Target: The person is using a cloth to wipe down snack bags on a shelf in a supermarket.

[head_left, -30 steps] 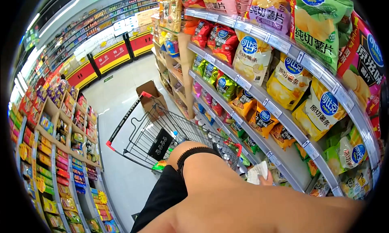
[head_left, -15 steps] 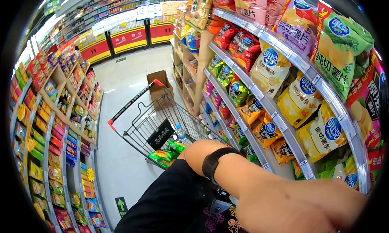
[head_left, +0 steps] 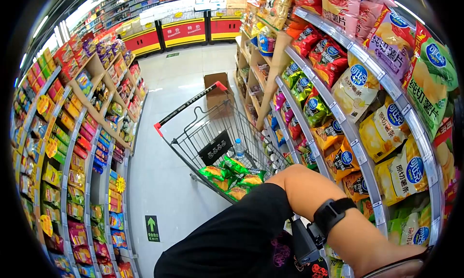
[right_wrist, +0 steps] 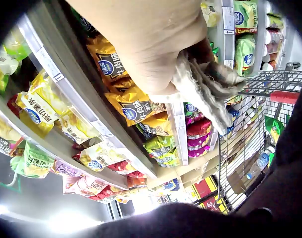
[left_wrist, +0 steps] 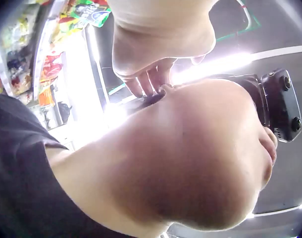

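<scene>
My left hand (left_wrist: 163,49) is raised close to the head, its fingers pointing down at a dark edge beside the skin; the thumb is hidden. In the head view, the left forearm (head_left: 309,193) slants across the lower right with a black strap (head_left: 333,215) and wrist camera (head_left: 304,241). Over in the right wrist view, my right hand (right_wrist: 146,49) grips a folded, crumpled white sheet (right_wrist: 200,96), which looks like paper or cloth, beside the chip shelves. A wire shopping cart (head_left: 193,133) stands ahead, carrying green snack bags (head_left: 229,174) and a water bottle (head_left: 239,147).
Chip bags (head_left: 386,133) fill the curved shelves (head_left: 357,147) on the right. More snack shelves (head_left: 82,147) line the left of the aisle. Beyond the cart stands a cardboard box (head_left: 217,94); red and yellow promotion bins (head_left: 183,34) cross the back. An exit sign (head_left: 152,228) marks the floor.
The view has turned right, shifting the cart rightward and showing more of its snack bags. The left forearm has swung toward the lower right; the right hand's white sheet has left the head view.
</scene>
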Demonstrator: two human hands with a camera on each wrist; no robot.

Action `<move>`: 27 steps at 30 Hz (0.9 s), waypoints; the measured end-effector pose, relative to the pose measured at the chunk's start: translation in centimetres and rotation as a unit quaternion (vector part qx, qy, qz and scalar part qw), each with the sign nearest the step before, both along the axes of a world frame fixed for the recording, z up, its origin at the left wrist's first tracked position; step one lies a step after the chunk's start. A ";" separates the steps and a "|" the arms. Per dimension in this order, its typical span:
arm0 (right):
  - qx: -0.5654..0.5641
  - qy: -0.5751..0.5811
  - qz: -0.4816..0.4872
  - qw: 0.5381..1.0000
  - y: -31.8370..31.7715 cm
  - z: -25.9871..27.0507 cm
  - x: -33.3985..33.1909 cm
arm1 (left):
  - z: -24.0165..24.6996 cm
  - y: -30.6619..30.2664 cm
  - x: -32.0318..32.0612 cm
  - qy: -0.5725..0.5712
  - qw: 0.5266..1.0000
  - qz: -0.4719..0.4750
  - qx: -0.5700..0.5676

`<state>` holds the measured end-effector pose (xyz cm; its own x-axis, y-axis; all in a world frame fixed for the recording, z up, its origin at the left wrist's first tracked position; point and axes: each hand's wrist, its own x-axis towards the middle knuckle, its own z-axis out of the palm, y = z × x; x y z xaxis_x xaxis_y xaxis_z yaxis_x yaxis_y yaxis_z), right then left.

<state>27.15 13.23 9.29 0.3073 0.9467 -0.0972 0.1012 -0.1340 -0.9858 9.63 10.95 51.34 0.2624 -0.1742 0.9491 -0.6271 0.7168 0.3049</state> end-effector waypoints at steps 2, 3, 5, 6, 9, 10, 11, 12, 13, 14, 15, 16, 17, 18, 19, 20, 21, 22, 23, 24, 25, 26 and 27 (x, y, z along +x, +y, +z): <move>0.004 -0.001 -0.003 1.000 0.0 -0.2 0.3 | -1.0 0.0 0.2 0.064 0.995 0.046 0.066; 0.006 0.001 -0.004 1.000 0.0 -0.3 0.4 | -1.6 0.1 0.6 0.098 0.988 0.059 0.107; 0.011 0.004 -0.007 1.000 -0.2 -0.4 0.5 | -2.7 -0.1 1.1 0.164 0.965 0.057 0.195; 0.015 0.007 -0.007 1.000 0.0 -0.6 0.3 | -3.2 0.0 1.2 0.190 0.951 0.044 0.239; 0.024 -0.075 0.009 0.997 1.5 -2.4 1.4 | -5.5 1.2 1.1 0.235 0.919 -0.016 0.316; 0.027 -0.074 0.008 0.997 2.0 -3.2 1.9 | -6.6 2.1 1.1 0.249 0.914 -0.021 0.320; 0.024 -0.058 -0.007 0.998 2.1 -1.4 1.4 | -8.0 3.5 1.2 0.257 0.917 0.022 0.303; 0.025 -0.039 -0.013 0.999 2.5 0.4 1.1 | -9.3 4.8 1.3 0.266 0.918 0.065 0.287; 0.048 -0.002 -0.022 0.999 2.6 1.1 1.4 | -10.7 6.8 1.4 0.319 0.887 0.109 0.316; 0.074 0.032 -0.023 0.996 2.9 1.4 1.7 | -12.5 9.2 1.8 0.369 0.848 0.161 0.344; 0.137 -0.040 -0.008 0.990 3.1 1.6 2.8 | -15.4 11.4 2.8 0.366 0.844 0.244 0.307; 0.108 0.004 -0.039 0.993 3.6 1.9 3.3 | -18.6 13.5 3.5 0.458 0.819 0.272 0.214; 0.081 0.049 -0.073 0.993 4.0 2.2 3.8 | -20.9 15.2 4.0 0.558 0.740 0.347 0.143; 0.065 0.071 -0.056 0.994 3.8 4.2 4.5 | -22.9 16.7 4.6 0.630 0.665 0.399 0.041; 0.097 0.129 -0.093 0.982 4.0 5.3 4.8 | -24.7 17.7 4.8 0.653 0.605 0.455 0.004; 0.129 0.184 -0.126 0.966 4.3 5.9 5.4 | -27.0 19.1 5.0 0.656 0.577 0.486 0.007; 0.130 0.224 -0.138 0.956 4.9 4.4 7.4 | -29.2 20.2 5.5 0.657 0.549 0.516 0.006; 0.091 0.152 -0.155 0.972 5.3 5.0 8.5 | -30.8 20.8 6.3 0.650 0.529 0.545 0.018; 0.047 0.079 -0.169 0.981 5.6 5.9 9.5 | -32.2 21.1 7.1 0.642 0.508 0.574 0.027; 0.004 0.008 -0.179 0.984 6.0 6.6 10.5 | -32.8 21.2 7.9 0.633 0.483 0.604 0.036; 0.028 -0.120 -0.176 0.977 7.1 5.7 12.1 | -33.3 21.7 8.8 0.611 0.491 0.619 0.050; 0.019 -0.158 -0.170 0.973 7.8 5.4 13.1 | -33.7 22.1 9.7 0.586 0.477 0.651 0.076; 0.010 -0.195 -0.161 0.967 8.5 5.4 14.0 | -33.7 22.5 10.6 0.559 0.460 0.682 0.102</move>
